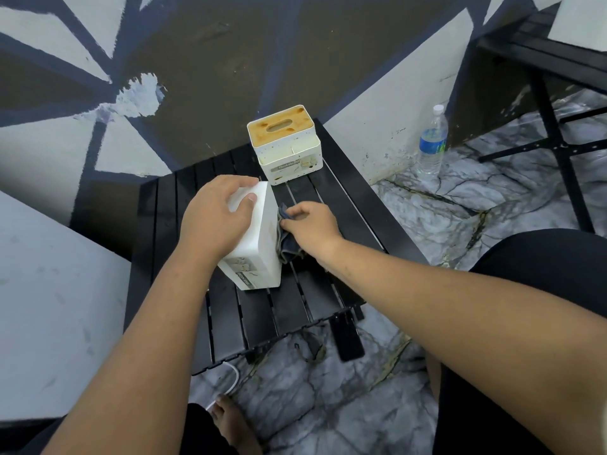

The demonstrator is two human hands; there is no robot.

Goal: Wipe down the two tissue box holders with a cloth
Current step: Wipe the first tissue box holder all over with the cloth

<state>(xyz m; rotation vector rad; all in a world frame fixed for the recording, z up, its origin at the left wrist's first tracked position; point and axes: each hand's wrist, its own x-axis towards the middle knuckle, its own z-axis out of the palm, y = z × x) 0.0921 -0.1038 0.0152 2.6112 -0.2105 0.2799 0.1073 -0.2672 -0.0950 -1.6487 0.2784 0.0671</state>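
Note:
A white tissue box holder (259, 244) lies tipped on its side in the middle of a low black slatted table (315, 290). My left hand (215, 218) grips its upper end, fingers over the far edge and thumb on the near face. My right hand (308, 226) pinches a dark grey cloth (287, 247) and holds it against the holder's right side. A second white holder (285, 144) with a wooden slotted lid stands upright at the table's far edge, apart from both hands.
A clear water bottle (432, 142) stands on the marble floor to the right, by the wall. A black phone (346, 338) lies on the floor under the table's near edge, beside a white cable (231, 379). Another black table frame (555, 103) is at far right.

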